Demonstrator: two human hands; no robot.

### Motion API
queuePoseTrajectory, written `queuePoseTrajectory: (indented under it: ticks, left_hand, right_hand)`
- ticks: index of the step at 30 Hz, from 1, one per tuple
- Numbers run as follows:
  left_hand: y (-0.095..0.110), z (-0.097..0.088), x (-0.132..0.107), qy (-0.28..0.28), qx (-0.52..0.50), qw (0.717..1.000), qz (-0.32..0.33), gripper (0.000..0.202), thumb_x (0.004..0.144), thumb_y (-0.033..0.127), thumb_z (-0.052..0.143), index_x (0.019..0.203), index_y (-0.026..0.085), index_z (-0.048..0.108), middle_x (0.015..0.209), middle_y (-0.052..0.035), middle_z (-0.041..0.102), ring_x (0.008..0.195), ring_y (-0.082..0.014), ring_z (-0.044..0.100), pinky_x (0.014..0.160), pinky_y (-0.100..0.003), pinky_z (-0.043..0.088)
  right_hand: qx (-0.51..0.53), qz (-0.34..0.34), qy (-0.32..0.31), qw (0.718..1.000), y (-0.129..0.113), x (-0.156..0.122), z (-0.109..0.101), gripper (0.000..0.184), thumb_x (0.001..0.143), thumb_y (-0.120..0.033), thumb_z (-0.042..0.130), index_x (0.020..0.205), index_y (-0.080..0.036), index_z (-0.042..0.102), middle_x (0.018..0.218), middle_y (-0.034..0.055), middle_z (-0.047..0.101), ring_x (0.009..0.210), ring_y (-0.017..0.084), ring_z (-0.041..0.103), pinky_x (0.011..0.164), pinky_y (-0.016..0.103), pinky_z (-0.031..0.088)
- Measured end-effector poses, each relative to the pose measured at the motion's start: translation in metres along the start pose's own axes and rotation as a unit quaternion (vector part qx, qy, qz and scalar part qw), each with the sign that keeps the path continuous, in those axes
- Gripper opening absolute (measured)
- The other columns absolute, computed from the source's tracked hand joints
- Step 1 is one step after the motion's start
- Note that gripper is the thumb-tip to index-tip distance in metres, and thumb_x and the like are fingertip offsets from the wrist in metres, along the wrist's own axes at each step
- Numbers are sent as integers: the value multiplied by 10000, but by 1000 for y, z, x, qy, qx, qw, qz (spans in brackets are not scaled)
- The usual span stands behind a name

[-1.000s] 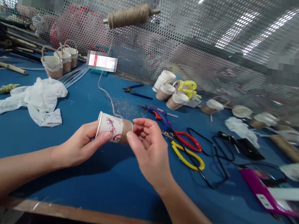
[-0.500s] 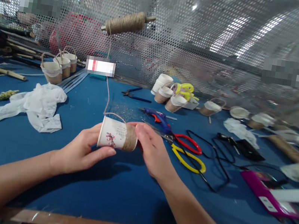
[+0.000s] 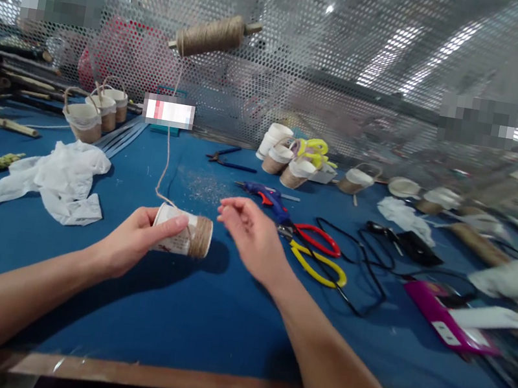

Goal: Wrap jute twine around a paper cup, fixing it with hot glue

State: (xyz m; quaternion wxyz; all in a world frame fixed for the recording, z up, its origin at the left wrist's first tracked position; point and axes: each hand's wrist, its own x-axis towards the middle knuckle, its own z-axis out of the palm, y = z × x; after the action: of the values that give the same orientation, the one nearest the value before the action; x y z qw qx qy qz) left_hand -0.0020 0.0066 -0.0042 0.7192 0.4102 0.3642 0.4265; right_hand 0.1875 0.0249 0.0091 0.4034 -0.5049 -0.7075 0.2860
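Observation:
A white paper cup point(image 3: 175, 244) lies on its side in my left hand point(image 3: 134, 240), the thumb pressed along its top. Brown twine point(image 3: 201, 238) is wound in a band around the cup's right end. From there a strand crosses the cup under my thumb and rises to a twine spool point(image 3: 212, 36) on a stick at the mesh. My right hand point(image 3: 256, 239) hovers just right of the cup, not touching it. Its fingers are loosely bent and apart, with nothing visible in them.
Beyond my right hand lie a blue glue gun point(image 3: 270, 199) and scissors point(image 3: 319, 266) with red and yellow handles. Pliers point(image 3: 229, 160) rest farther back. Crumpled white cloth point(image 3: 57, 178) is at left. Twine-wrapped cups point(image 3: 298, 172) stand along the back. A purple box point(image 3: 431, 313) sits right.
My right hand has let go of the cup's wrapped end and is now apart from it. The cup has turned and shifted left, and my left thumb now lies across its top.

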Motion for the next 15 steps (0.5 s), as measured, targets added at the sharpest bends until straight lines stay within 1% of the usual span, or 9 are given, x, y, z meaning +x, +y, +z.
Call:
queuePoseTrajectory:
  ticks: [2,3,4,5,6,8,10,13,15]
  left_hand:
    - [-1,-1,-1,0,24,1000,6,272,689,360,676,760,98,678,655,-24,666,586,-101,564,605,-203,415]
    - [-1,-1,-1,5,34,999,7,287,691,370,670,769,94,679,658,-28,667,596,-108,566,607,-208,414]
    - [-2,-1,-1,12,43,999,8,301,690,381,667,772,91,680,657,-31,666,600,-112,565,604,-211,411]
    - [-2,-1,0,18,50,999,10,312,688,389,665,773,89,680,655,-31,665,599,-114,563,602,-213,410]
    - [-2,-1,0,23,56,998,11,322,686,397,662,771,87,679,651,-31,664,593,-114,559,600,-215,410]
    - [-3,0,1,30,61,998,14,332,681,408,659,760,86,675,641,-27,659,581,-112,552,595,-215,411]
    - [-4,-1,2,37,65,997,17,329,681,410,656,745,87,669,633,-23,654,578,-111,549,592,-214,412]
    - [-4,0,3,43,74,996,26,328,684,417,646,720,91,660,626,-21,645,576,-110,545,593,-217,413]
    - [-4,0,4,45,81,995,34,334,685,423,639,705,90,660,624,-23,640,572,-111,542,600,-223,418]
  right_hand:
    - [-23,48,56,997,10,16,-13,345,856,-446,391,749,-152,535,625,30,571,624,139,595,628,294,494]
    - [-35,71,82,993,16,25,-21,384,889,-435,318,752,-145,531,584,14,544,593,129,587,616,287,494]
    - [-49,92,101,989,20,34,-29,404,913,-408,263,798,-134,537,597,12,545,604,124,589,614,283,495]
    - [-65,112,114,985,25,43,-38,384,924,-376,262,859,-124,543,646,17,564,635,122,593,615,281,496]
    - [-83,131,122,980,29,52,-46,323,922,-348,311,939,-122,541,734,24,588,682,123,597,628,286,497]
    - [-131,175,117,969,37,66,-60,255,873,-320,461,1028,-133,539,928,45,595,773,144,590,665,325,497]
    - [-175,228,89,954,47,76,-68,271,848,-303,508,1066,-146,537,1049,61,568,867,177,575,725,365,488]
    - [-214,292,60,930,63,83,-68,293,849,-294,508,1106,-154,520,1112,79,541,927,192,558,768,390,473]
    - [-223,314,54,921,72,84,-65,296,848,-294,508,1111,-158,518,1123,83,535,939,195,553,776,390,470]
